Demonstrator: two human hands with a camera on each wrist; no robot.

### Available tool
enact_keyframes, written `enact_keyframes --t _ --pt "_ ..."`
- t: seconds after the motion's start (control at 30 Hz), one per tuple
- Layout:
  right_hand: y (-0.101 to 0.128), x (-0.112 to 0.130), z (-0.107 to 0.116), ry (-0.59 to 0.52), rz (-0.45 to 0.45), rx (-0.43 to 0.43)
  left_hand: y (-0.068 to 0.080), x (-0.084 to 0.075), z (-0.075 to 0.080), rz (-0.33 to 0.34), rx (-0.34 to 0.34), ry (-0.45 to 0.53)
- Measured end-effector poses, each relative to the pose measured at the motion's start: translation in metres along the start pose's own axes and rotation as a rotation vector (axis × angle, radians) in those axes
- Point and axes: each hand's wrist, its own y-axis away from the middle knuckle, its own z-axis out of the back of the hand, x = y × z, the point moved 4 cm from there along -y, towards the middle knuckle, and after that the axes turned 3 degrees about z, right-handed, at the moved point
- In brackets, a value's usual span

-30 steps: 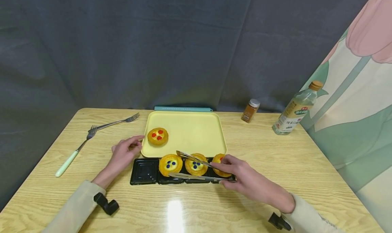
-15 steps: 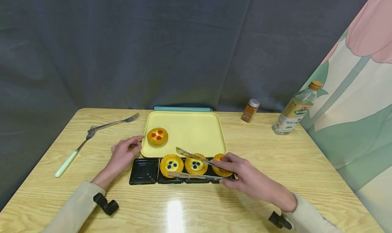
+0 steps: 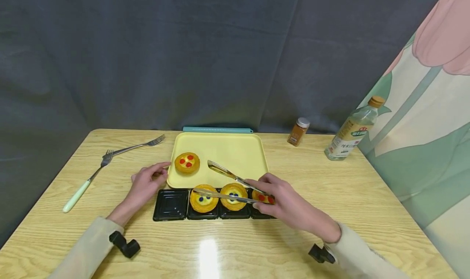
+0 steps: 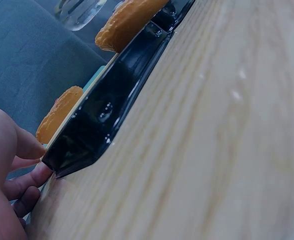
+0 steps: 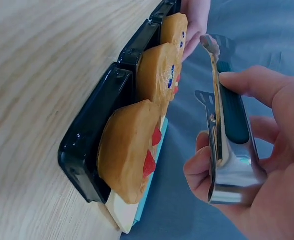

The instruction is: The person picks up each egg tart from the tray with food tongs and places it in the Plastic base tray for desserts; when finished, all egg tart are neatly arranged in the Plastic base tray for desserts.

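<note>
In the head view my right hand (image 3: 288,199) holds metal tongs (image 3: 227,173). Their arms stand apart, nothing between them, above the tarts; the right wrist view shows a dark green grip on the tongs (image 5: 233,112). Under them is a black four-part container (image 3: 170,204): its left compartment is bare, then come a blueberry tart (image 3: 204,205), a second blueberry tart (image 3: 232,189) and a strawberry-topped tart (image 3: 260,197), partly hidden. My left hand (image 3: 146,185) holds the left rim of a yellow tray (image 3: 231,148), where another strawberry-topped tart (image 3: 187,163) lies.
Two forks lie at the left, one with a pale green handle (image 3: 76,196), one all metal (image 3: 134,148). Behind the tray is a long teal object (image 3: 218,129). A spice jar (image 3: 298,132) and a clear bottle (image 3: 352,130) stand at the back right, before a dark curtain (image 3: 176,58).
My right hand has raised the tongs and moved them away from me, off the left blueberry tart. That tart stays in its compartment. The left hand keeps its place at the tray.
</note>
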Motion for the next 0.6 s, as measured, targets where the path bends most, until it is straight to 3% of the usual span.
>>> enact_keyframes --t 0.6 --pt "-0.035 -0.006 -0.011 0.006 -0.047 0.015 0.0 -0.002 0.001 -0.002 0.006 -0.008"
